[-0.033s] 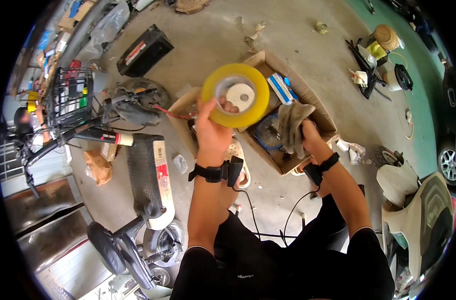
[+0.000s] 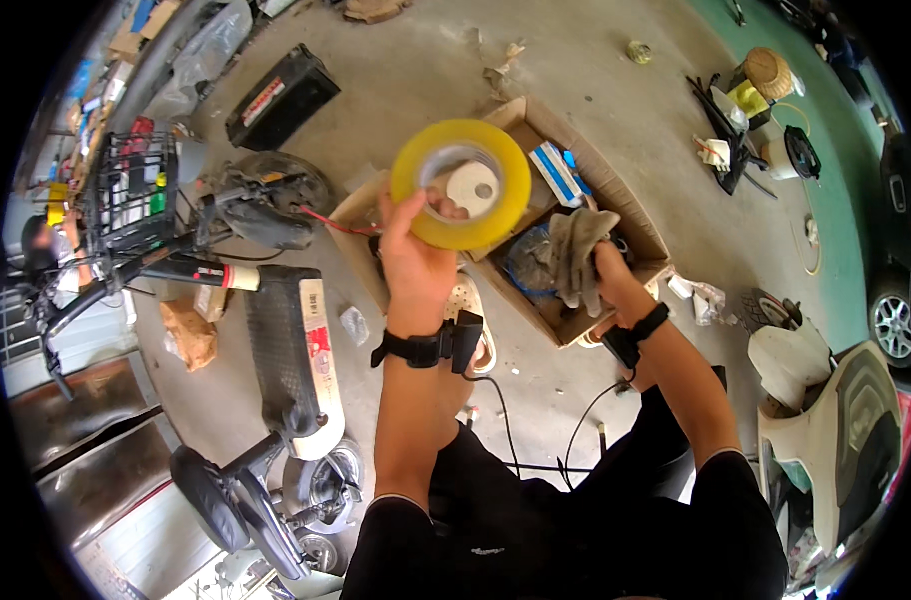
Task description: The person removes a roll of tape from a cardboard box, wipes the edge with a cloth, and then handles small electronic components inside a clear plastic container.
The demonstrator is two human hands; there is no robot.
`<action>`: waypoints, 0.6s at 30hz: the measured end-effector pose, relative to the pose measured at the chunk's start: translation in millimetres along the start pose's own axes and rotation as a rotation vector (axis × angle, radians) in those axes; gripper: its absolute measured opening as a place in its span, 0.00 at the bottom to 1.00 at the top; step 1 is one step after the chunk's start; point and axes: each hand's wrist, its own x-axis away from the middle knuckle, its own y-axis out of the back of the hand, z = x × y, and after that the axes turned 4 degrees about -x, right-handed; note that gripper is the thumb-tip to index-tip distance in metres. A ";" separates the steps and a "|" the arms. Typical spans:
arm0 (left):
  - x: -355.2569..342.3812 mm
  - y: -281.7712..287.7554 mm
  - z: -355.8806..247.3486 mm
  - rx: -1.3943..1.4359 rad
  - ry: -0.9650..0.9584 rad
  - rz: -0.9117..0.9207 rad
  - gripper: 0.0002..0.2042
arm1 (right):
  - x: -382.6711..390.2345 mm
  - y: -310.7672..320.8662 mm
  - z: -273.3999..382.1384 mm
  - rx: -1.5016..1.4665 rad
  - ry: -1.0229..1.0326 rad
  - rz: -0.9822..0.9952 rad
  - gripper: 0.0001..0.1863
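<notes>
My left hand point(image 2: 421, 262) grips a large roll of yellow tape point(image 2: 504, 200) by its lower left, fingertips showing in its centre hole. A white round roll point(image 2: 463, 182) shows through that hole; I cannot tell what it rests on. My right hand point(image 2: 612, 272) is closed on grubby grey-brown gloves point(image 2: 578, 250) above the right cardboard box point(image 2: 596, 142). That box holds a blue-and-white packet point(image 2: 557, 172) and a dark, blue-edged bundle point(image 2: 534, 262). Another cardboard box point(image 2: 355, 213) is partly hidden behind my left hand.
A black scooter point(image 2: 280, 355) lies along my left, near a black battery-like case point(image 2: 280, 95) and brown paper point(image 2: 190, 338). Pale body panels point(image 2: 825, 430) are at right, with a car wheel point(image 2: 892, 320) beyond. Assorted items point(image 2: 765, 120) lie at upper right.
The whole view has shifted slightly up and left. My left hand and the tape roll moved a little with it; both hands keep their hold.
</notes>
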 end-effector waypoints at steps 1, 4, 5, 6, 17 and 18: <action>0.7 -2.0 -4.7 -0.063 -0.094 -0.045 0.21 | -5.4 2.3 -14.6 0.110 -0.015 -0.041 0.19; 9.1 -14.3 -2.1 -0.207 -0.310 -0.272 0.22 | -46.6 77.2 -56.2 0.684 0.143 -0.281 0.19; 10.2 -7.0 -8.5 -0.153 -0.286 -0.341 0.19 | -52.8 81.5 -63.5 0.915 0.105 -0.285 0.18; 11.4 1.0 -13.0 -0.094 -0.260 -0.414 0.15 | -56.6 86.5 -68.9 1.151 0.061 -0.286 0.17; 9.0 34.0 -39.6 -0.057 -0.141 -0.512 0.25 | -206.9 -4.5 -66.6 1.953 0.694 -0.021 0.30; 10.1 29.6 -41.0 -0.073 -0.126 -0.522 0.25 | -221.1 -4.9 -68.9 1.968 0.805 -0.100 0.31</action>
